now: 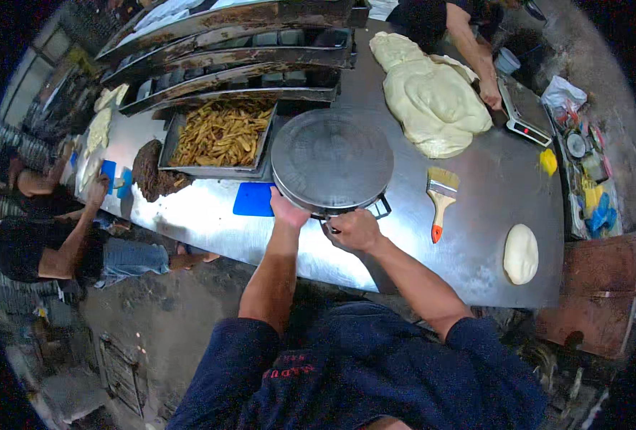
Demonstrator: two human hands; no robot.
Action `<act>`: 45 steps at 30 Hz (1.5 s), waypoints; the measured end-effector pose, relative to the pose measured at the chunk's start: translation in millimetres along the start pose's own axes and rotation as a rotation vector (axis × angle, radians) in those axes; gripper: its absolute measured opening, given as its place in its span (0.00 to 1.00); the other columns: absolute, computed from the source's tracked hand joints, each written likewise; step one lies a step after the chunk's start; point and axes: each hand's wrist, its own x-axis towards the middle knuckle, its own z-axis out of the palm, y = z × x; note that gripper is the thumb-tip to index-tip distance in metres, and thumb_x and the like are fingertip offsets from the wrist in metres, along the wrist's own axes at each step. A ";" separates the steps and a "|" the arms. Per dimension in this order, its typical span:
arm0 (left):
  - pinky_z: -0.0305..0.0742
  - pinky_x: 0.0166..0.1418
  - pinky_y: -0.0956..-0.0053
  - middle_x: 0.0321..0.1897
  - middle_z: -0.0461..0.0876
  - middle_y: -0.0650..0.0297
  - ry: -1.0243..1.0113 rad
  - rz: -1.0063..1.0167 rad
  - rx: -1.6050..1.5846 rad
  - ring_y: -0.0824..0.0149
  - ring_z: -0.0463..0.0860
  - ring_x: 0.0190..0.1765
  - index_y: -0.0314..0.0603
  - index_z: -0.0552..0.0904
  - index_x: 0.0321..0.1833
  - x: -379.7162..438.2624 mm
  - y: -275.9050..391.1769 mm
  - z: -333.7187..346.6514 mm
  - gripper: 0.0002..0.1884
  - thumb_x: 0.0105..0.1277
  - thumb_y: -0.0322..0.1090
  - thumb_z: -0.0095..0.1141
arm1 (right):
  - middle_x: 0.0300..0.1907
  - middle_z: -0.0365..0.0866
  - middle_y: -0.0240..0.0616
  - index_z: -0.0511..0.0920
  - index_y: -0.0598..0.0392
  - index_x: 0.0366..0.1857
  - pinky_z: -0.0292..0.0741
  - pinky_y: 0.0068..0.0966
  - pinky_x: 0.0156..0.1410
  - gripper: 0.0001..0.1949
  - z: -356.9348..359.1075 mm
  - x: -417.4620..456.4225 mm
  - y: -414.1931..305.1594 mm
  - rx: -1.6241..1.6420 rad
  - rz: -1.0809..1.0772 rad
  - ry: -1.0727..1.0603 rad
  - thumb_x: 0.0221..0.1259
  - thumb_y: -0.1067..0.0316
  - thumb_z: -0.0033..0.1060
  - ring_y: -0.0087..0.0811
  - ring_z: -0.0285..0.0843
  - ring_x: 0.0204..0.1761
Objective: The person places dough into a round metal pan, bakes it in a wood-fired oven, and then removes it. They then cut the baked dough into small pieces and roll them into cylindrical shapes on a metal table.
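A round metal lid or plate (332, 158) covers a round vessel in front of me on the steel table. Around the front left of its rim rests my left hand (288, 208), the palm against the side. My right hand (354, 230) is closed on a dark handle at the front of the vessel; the fingers hide most of it. Just left of the vessel lies a blue dough scraper (253, 199). Off to the right is a wide brush (441, 201) with a wooden handle. Farther right sits an oval dough piece (521, 254).
Behind the vessel stand a metal tray of sliced fruit (218, 134) and stacked long pans (242, 54). A large dough mass (431, 99) lies at the back, near a co-worker's arm and a digital scale (527, 129). Two people work at the left; a brown mound (154, 169) lies nearer.
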 end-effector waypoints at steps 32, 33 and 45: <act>0.84 0.47 0.66 0.43 0.87 0.59 0.094 -0.106 1.295 0.66 0.87 0.43 0.36 0.86 0.58 -100.1 -81.0 31.3 0.26 0.79 0.57 0.55 | 0.24 0.82 0.25 0.85 0.54 0.32 0.70 0.22 0.28 0.06 -223.5 -138.6 2.4 0.617 0.468 1.193 0.68 0.68 0.72 0.16 0.73 0.21; 0.84 0.50 0.66 0.45 0.87 0.59 0.055 -0.172 1.231 0.66 0.87 0.45 0.37 0.85 0.59 -107.0 -89.2 36.6 0.28 0.81 0.58 0.52 | 0.23 0.79 0.25 0.83 0.51 0.32 0.67 0.22 0.26 0.06 -223.1 -151.5 -12.6 1.021 0.571 1.191 0.71 0.67 0.69 0.16 0.69 0.19; 0.83 0.52 0.53 0.41 0.84 0.53 0.470 0.401 0.578 0.53 0.85 0.44 0.30 0.81 0.45 -210.7 -49.2 -29.9 0.15 0.53 0.16 0.55 | 0.55 0.84 0.58 0.83 0.58 0.58 0.81 0.49 0.56 0.18 -143.8 -248.3 60.4 -0.041 0.560 0.412 0.74 0.57 0.62 0.55 0.84 0.52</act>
